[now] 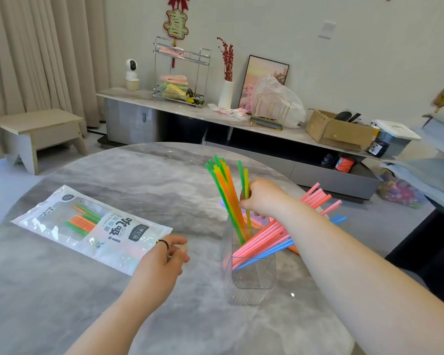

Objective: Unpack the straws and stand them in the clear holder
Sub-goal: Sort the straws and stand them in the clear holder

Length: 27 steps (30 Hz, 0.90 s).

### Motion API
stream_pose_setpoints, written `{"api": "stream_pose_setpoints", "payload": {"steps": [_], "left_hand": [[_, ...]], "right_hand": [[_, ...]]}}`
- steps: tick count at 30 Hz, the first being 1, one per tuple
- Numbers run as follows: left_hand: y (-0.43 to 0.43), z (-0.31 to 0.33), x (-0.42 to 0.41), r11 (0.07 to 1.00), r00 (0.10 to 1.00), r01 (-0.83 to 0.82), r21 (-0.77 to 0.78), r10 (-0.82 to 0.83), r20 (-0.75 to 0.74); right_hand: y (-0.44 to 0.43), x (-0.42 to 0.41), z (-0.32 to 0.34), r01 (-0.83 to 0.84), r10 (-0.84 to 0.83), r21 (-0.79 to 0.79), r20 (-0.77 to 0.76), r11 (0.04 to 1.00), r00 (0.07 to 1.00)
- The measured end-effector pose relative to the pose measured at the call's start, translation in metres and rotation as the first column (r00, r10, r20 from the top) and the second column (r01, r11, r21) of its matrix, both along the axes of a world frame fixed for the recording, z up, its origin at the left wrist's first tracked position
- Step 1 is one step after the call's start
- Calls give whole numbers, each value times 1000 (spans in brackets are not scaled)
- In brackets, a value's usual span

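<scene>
While the right hand (260, 198) is curled tight around a few green and yellow straws (246, 181) right over the mouth of the clear holder (251, 283), my guess is it grips them low so the bottom ends drop inside instead of skidding off the rim.

From the head view, the holder stands upright on the marble table (139, 180), toward its right side, and it's already pretty full. A green and orange bunch (224, 193) leans up and left. The pink and blue ones (272, 239) flop way over to the right, tips poking out behind the forearm. They lean like that because the holder is much shorter than they are, so nothing stands truly vertical.

The left hand (164, 260) sits just at the near end of the bag (49, 216), fingers loosely curled, with a thin green sliver between them. Could be one straw pinched, could be nothing, honestly can't tell.

The bag lies flat, well left of the holder, and some orange and green leftovers (83, 221) are inside, so the unpacking isn't finished. A hand parked at that end makes sense for the next grab, I'd say.
</scene>
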<state>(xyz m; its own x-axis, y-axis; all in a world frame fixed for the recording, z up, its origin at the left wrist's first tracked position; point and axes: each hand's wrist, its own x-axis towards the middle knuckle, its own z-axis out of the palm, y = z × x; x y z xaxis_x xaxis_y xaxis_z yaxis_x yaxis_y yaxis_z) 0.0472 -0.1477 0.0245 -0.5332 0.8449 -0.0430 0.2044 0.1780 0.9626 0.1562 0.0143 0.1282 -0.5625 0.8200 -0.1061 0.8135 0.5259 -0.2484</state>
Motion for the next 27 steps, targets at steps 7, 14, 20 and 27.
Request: {"api": "stream_pose_setpoints", "payload": {"steps": [7,14,20,27], "left_hand": [[5,-3,-15,996,996,-90,0,90,-20],[0,-3,-22,992,990,-50,-113,34,-136],[-7,8,-52,947,912,-224,-230,120,-393],[-7,-4,-74,875,832,-235,-424,-45,-553]], "right_hand": [[-3,2,-13,-34,32,-20,-99,999,995],[-10,18,-19,9,-26,-78,-214,997,977],[-33,34,-22,72,-12,110,-467,991,884],[-83,-16,-53,-303,249,-60,-432,951,867]]}}
